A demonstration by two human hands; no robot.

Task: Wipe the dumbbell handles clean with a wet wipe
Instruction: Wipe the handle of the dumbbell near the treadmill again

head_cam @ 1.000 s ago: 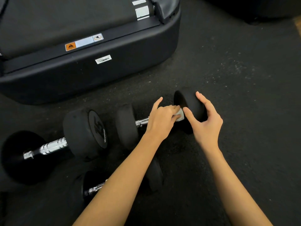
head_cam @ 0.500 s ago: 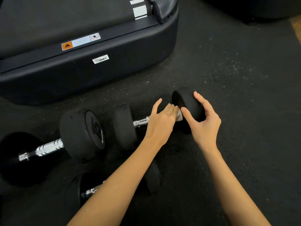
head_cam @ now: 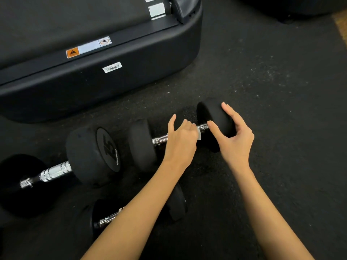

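Note:
A black dumbbell with a chrome handle (head_cam: 159,140) lies on the floor mid-frame. My left hand (head_cam: 181,139) is wrapped over that handle, shut on a white wet wipe (head_cam: 198,132) pressed against the bar. My right hand (head_cam: 234,136) grips the dumbbell's right head (head_cam: 214,117) with thumb and fingers. A larger dumbbell (head_cam: 92,154) marked 15 lies to the left, its chrome handle (head_cam: 54,172) bare. A third dumbbell (head_cam: 110,216) lies near the bottom, partly hidden under my left forearm.
A black treadmill base (head_cam: 105,81) with warning stickers fills the upper left, close behind the dumbbells. Dark rubber flooring (head_cam: 272,81) spreads to the right. Another dark machine edge (head_cam: 291,8) sits at the top right.
My left hand with the wipe has slid left along the handle, away from the right head, exposing a short piece of chrome there. My right hand stays on the head.

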